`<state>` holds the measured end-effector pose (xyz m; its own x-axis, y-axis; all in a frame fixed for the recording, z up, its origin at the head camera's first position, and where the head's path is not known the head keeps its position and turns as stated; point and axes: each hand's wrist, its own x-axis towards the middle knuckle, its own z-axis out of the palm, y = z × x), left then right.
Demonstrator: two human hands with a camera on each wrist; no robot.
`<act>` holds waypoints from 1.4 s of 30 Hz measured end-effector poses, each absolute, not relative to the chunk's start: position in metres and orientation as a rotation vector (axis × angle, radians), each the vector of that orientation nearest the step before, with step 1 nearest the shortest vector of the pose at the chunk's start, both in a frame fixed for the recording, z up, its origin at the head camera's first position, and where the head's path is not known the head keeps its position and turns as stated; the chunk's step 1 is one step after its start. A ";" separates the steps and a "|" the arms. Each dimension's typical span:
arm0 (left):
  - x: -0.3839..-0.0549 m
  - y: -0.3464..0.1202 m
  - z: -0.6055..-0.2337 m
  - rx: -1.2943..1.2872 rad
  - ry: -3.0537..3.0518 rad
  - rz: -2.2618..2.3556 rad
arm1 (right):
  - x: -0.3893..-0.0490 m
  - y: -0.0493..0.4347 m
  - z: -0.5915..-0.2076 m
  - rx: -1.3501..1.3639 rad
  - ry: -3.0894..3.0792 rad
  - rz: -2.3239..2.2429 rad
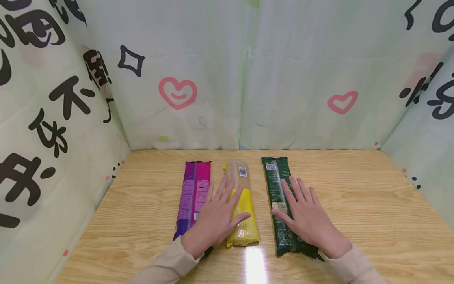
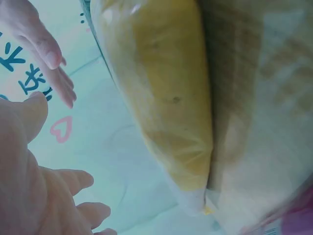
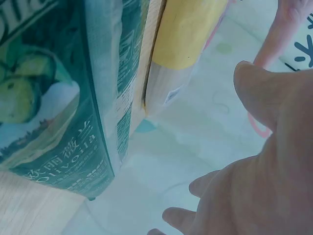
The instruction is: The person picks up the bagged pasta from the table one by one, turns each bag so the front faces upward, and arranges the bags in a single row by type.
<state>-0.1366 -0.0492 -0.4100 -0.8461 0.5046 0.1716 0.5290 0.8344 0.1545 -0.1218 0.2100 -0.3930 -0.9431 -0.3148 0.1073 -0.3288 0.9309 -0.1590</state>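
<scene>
Three long packets lie side by side on the wooden table. The left one is a purple and magenta packet [image 1: 186, 197], the middle one a yellow packet [image 1: 249, 211] with a clear far end, the right one a dark green packet [image 1: 280, 232] lettered "Olivoila" in the right wrist view. My left hand [image 1: 215, 219], fingers spread, is over the purple and yellow packets and partly hides both. My right hand [image 1: 307, 219], fingers likewise spread, is over the green packet's right side. In the wrist views both palms appear raised off the packets, holding nothing.
The wooden table [image 1: 354, 197] reaches back to a pale cloth backdrop [image 1: 283, 79] printed with hearts and dark characters. Cloth walls also stand at the left and right. A bright reflection [image 1: 255, 264] shows near the table's front.
</scene>
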 end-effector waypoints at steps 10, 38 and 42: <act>-0.153 -0.034 -0.400 -0.837 -2.879 -0.288 | -0.130 0.216 -0.393 0.473 -3.020 0.297; -0.210 0.019 -0.385 -0.824 -2.973 -0.599 | -0.148 0.231 -0.395 0.319 -3.069 0.576; -0.215 0.026 -0.385 -0.824 -2.945 -0.678 | -0.150 0.233 -0.397 0.296 -3.096 0.595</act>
